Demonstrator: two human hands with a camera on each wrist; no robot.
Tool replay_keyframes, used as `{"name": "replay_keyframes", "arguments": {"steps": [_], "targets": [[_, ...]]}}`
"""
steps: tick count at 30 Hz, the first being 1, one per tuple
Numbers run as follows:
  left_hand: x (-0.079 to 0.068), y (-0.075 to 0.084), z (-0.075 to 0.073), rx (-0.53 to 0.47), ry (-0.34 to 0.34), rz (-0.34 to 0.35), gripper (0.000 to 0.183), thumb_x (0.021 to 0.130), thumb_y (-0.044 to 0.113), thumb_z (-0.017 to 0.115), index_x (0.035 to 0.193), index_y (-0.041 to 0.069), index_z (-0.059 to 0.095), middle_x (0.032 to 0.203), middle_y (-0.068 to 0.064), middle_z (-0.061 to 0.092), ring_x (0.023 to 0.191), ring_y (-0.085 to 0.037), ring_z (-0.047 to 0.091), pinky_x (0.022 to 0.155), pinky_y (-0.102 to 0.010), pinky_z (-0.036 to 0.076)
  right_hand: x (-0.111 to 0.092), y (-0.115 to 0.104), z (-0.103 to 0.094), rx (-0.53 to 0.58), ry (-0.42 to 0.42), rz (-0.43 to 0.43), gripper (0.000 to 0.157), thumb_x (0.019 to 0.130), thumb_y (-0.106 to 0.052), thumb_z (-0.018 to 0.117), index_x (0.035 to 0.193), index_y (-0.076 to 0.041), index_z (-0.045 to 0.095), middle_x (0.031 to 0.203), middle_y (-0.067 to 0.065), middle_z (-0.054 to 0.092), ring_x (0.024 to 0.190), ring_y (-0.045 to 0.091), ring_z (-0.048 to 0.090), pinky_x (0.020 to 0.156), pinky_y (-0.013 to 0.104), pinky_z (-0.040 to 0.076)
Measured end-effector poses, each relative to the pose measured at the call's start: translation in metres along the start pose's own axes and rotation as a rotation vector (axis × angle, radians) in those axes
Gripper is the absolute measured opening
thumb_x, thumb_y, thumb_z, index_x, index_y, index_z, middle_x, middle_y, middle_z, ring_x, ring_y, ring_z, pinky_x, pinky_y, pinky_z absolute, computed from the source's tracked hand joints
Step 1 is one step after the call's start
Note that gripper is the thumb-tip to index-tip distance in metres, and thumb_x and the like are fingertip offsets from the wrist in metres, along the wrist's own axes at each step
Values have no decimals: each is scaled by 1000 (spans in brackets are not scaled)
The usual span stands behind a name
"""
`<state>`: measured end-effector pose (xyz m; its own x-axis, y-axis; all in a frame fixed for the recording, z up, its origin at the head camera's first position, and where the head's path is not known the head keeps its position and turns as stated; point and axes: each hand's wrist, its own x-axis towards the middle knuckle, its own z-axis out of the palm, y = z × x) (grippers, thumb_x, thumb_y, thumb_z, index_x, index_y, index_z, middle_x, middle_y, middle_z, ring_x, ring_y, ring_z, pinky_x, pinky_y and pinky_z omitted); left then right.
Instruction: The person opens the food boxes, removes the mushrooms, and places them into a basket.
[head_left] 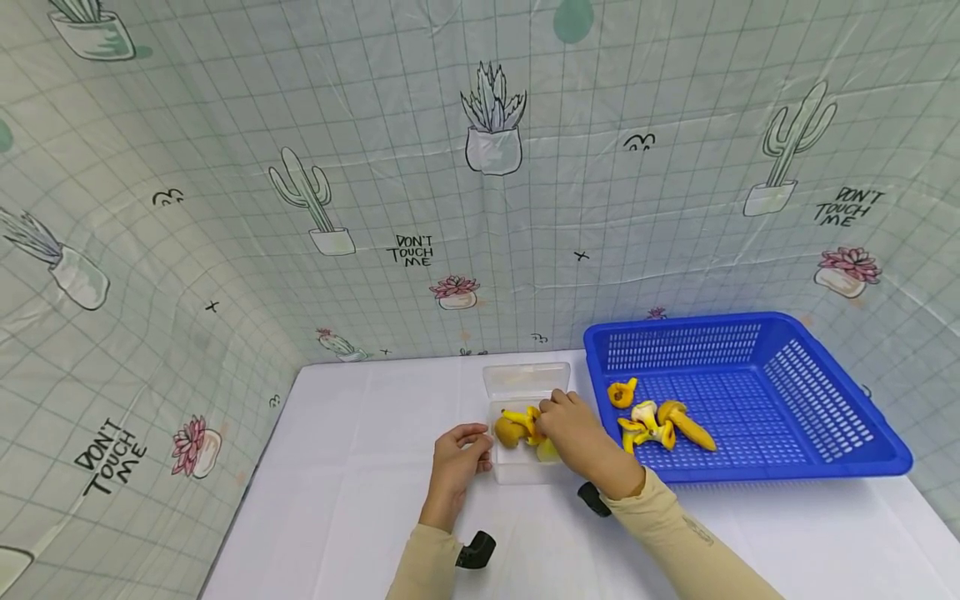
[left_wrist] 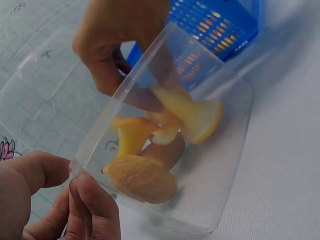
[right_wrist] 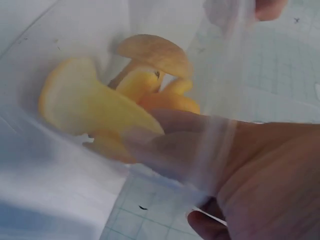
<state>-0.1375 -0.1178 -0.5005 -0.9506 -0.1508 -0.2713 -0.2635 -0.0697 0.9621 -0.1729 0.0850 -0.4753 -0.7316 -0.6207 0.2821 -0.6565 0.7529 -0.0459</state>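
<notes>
A clear plastic box [head_left: 517, 473] stands on the table with its lid [head_left: 527, 380] raised at the back. At its left edge my left hand [head_left: 453, 467] pinches the rim between thumb and fingers. My right hand [head_left: 573, 433] reaches over the rim into the box, its fingertips around the stem of a yellow mushroom [left_wrist: 192, 115] with a flared cap. Beside that one lie other yellow mushrooms [left_wrist: 132, 135] and a mushroom with a brown cap [left_wrist: 142, 179]. In the right wrist view the box wall blurs the fingertips.
Right of the box sits a blue plastic basket [head_left: 750, 477] holding several yellow mushrooms [head_left: 647, 427] on its left side. A white cloth [head_left: 360, 500] covers the table. Behind hangs a grid-patterned curtain [head_left: 375, 167] with printed cacti.
</notes>
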Motion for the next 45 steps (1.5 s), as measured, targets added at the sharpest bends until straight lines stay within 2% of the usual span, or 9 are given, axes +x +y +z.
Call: {"name": "replay_keyframes", "arguments": {"steps": [4,7,12,16,23,36,42,45], "targets": [[0,0,0,4,-1,1,26,91,-3,69,116,-10,67,88,-3,61,66,-10,57,55,-17,54,-3,-1,-10,61,-18,27,16,83,5,83,83,-11,82,86,2,66,84,22,54,78,37,48],[-1,0,0,4,-3,2,26,91,-2,69,117,-10,67,87,-2,60,66,-10,57,55,-17,54,-5,-1,-17,74,5,28,18,82,7,84,84,-11,82,87,0,67,85,21,56,79,37,50],[-1,-1,1,4,1,1,27,91,-3,69,117,-11,67,86,-2,60,66,-10,57,55,-17,54,-10,2,-28,101,81,-3,20,77,3,90,86,-13,81,89,-2,70,88,20,59,80,36,51],[-1,0,2,11,7,0,28,91,-3,69,118,-11,67,87,-2,61,66,-10,57,55,-17,54,-14,5,-35,165,145,-1,25,74,3,92,88,-13,80,90,-4,70,89,19,59,79,37,51],[0,0,2,14,11,0,26,90,-4,68,116,-11,68,86,-3,61,66,-10,58,55,-17,54,-23,12,-46,255,249,3,25,76,2,92,92,-11,79,95,-1,71,95,22,61,78,38,50],[2,-1,3,19,24,-4,25,91,-4,68,115,-11,68,88,-3,61,66,-10,58,55,-16,54,-38,26,-60,246,378,3,27,74,3,92,94,-10,80,99,3,73,99,25,62,85,46,54],[1,0,3,25,27,-6,26,91,-4,68,117,-11,68,88,-3,62,66,-10,57,55,-16,54,-47,41,-65,233,451,-12,34,68,10,93,93,-8,80,98,4,72,98,28,62,84,48,54],[1,-1,3,27,25,-4,27,92,-4,68,117,-12,67,88,-4,62,66,-10,57,55,-16,54,-54,49,-70,222,466,12,36,66,13,93,93,-7,79,98,6,73,97,29,62,84,49,54]]}}
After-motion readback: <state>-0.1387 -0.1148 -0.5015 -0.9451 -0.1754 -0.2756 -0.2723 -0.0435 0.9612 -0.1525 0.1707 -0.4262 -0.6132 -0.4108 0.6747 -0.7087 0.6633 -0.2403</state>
